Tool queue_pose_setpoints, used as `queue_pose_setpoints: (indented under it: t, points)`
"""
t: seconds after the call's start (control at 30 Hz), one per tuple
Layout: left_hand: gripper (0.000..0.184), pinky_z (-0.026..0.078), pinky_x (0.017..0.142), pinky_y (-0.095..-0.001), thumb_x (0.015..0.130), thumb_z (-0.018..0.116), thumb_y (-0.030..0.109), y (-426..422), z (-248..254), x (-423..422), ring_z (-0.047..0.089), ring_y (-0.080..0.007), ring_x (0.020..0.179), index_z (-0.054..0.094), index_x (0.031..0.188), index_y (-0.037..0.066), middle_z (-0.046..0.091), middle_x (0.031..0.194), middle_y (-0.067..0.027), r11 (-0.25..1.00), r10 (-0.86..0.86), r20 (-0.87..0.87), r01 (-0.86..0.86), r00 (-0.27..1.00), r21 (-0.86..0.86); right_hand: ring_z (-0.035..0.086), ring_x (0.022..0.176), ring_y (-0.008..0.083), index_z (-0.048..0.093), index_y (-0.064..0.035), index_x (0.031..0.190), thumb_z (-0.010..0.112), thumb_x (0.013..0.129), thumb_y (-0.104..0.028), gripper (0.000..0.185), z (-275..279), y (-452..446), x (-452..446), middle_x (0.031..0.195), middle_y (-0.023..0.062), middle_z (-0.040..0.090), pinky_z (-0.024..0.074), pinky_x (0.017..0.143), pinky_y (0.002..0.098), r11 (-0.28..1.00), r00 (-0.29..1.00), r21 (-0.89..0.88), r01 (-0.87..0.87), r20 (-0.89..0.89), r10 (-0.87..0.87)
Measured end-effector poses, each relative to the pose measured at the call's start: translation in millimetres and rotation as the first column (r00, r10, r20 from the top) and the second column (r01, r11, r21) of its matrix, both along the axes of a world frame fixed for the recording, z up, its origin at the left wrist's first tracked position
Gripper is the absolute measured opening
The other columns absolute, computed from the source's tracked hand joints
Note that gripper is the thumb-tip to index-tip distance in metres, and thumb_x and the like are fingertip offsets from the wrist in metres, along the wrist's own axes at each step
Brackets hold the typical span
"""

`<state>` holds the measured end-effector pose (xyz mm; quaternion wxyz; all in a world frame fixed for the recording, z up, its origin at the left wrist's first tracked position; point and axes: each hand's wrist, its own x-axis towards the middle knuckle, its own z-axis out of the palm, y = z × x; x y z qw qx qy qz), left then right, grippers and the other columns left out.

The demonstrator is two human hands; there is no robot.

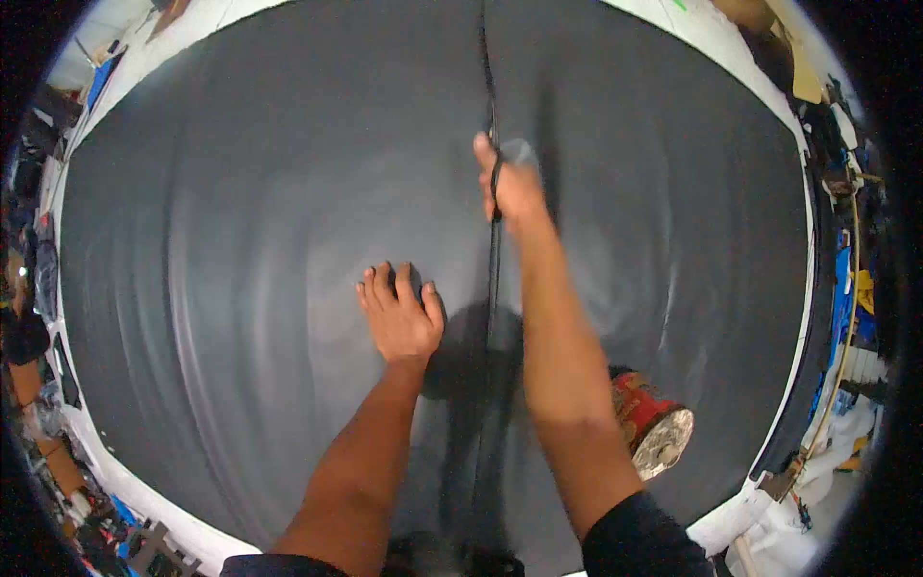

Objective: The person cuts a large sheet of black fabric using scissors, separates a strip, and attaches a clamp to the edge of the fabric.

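Observation:
My right hand (516,190) is closed around the black handle of what look like scissors (495,188), at the long split in a black sheet (260,144). A dark line runs from the far edge down to this hand, and a narrow grey strip continues below it. The fingers partly hide the tool. Something whitish and see-through (520,151) shows beside the knuckles. My left hand (399,314) lies flat on the sheet, left of the strip, its fingers spread and holding nothing.
A red patterned can (646,413) with a silvery end is on the sheet beside my right forearm. The sheet has long ripples and spreads over a white surface (779,106). Mixed clutter lines the left side; a blue item (840,288) and white bundles (832,462) are at right.

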<state>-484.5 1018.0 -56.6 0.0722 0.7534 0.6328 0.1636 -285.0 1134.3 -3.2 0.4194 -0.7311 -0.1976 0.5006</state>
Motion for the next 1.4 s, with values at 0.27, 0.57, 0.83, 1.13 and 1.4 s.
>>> queue_pose_setpoints:
  t: [0.27, 0.57, 0.83, 1.13, 1.4]
  points:
    - [0.043, 0.024, 0.112, -0.0591, 0.088, 0.056, 0.030, 2.2, 3.8, -2.9, 0.036, -0.0441, 0.130, 0.054, 0.123, 0.005, 0.045, 0.132, -0.0217, 0.999, 0.005, 0.002, -0.005, 1.000, -0.034, 0.045, 0.042, 0.0104, 0.054, -0.0066, 0.073, 0.071, 0.078, -0.061, 0.058, 10.0, 53.0, 22.8, 0.053, -0.0020, 0.044, 0.0377, 0.041, 0.0273, 0.996, 0.997, 0.081, -0.023, -0.077, 0.030]
    - [0.046, 0.025, 0.110, -0.0603, 0.087, 0.059, 0.028, 2.6, 3.8, 2.3, 0.037, -0.0459, 0.129, 0.051, 0.125, 0.005, 0.045, 0.132, -0.0242, 0.998, 0.015, 0.010, -0.014, 1.000, -0.062, 0.044, 0.044, 0.0098, 0.054, -0.0070, 0.077, 0.074, 0.075, -0.061, 0.058, -0.1, 82.7, 40.7, 0.055, -0.0017, 0.044, 0.0390, 0.042, 0.0270, 0.998, 0.997, 0.066, -0.023, -0.070, 0.028]
    - [0.046, 0.025, 0.111, -0.0600, 0.088, 0.059, 0.029, 2.4, 2.3, -1.2, 0.033, -0.0442, 0.132, 0.051, 0.127, 0.006, 0.044, 0.132, -0.0218, 0.996, -0.005, -0.008, 0.004, 1.000, -0.086, 0.043, 0.043, 0.0104, 0.053, -0.0077, 0.073, 0.074, 0.075, -0.062, 0.058, -9.5, 137.0, 53.2, 0.056, -0.0017, 0.044, 0.0380, 0.043, 0.0276, 1.000, 1.000, 0.027, 0.011, -0.027, -0.011]
    - [0.047, 0.023, 0.109, -0.0643, 0.087, 0.060, 0.027, 3.6, 4.6, -0.2, 0.034, -0.0492, 0.129, 0.050, 0.126, 0.003, 0.044, 0.132, -0.0273, 0.987, -0.011, -0.005, 0.010, 1.000, -0.163, 0.043, 0.044, 0.0113, 0.053, -0.0075, 0.075, 0.072, 0.079, -0.057, 0.054, -5.7, 217.6, 81.9, 0.057, 0.0003, 0.045, 0.0387, 0.043, 0.0294, 0.997, 0.999, 0.078, -0.024, -0.030, 0.026]
    - [0.046, 0.026, 0.109, -0.0628, 0.085, 0.062, 0.032, 6.0, 1.2, -3.8, 0.035, -0.0446, 0.129, 0.057, 0.121, 0.005, 0.045, 0.130, -0.0224, 0.994, 0.008, -0.021, -0.010, 1.000, -0.106, 0.043, 0.044, 0.0116, 0.056, -0.0050, 0.082, 0.073, 0.079, -0.057, 0.055, -14.1, 269.8, 102.1, 0.058, 0.0004, 0.046, 0.0395, 0.045, 0.0296, 0.985, 0.991, 0.117, -0.130, -0.022, 0.133]
